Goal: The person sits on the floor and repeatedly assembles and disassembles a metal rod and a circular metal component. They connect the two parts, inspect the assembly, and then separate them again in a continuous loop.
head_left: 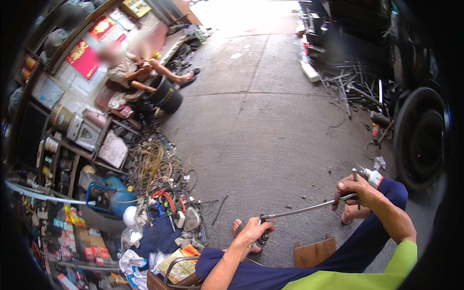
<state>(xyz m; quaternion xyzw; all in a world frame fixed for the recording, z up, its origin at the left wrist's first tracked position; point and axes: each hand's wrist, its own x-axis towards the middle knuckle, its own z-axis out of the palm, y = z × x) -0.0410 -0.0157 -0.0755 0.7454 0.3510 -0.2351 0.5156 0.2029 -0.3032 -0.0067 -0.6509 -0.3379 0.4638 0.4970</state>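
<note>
My left hand (252,230), by my left knee, is closed around a dark metal cylinder-shaped part (264,237). From the top of that part a long thin metal rod (304,209) runs up to the right. My right hand (358,192) is closed on the rod's far end, where a short upright metal piece (355,175) sticks up past the fingers. Just beyond that hand, at my right knee, is a small white bottle (375,178) with a thin nozzle; whether the hand touches it I cannot tell. Below the rod lies a brown wooden board (315,252).
Wires, hoses and tools (157,166) are heaped on the left, beside a blue tank (123,202). Further off, a seated person reaches toward a black bucket (166,95). On the right stand a large wheel (421,137) and scattered metal strips (357,87) on concrete floor (232,130).
</note>
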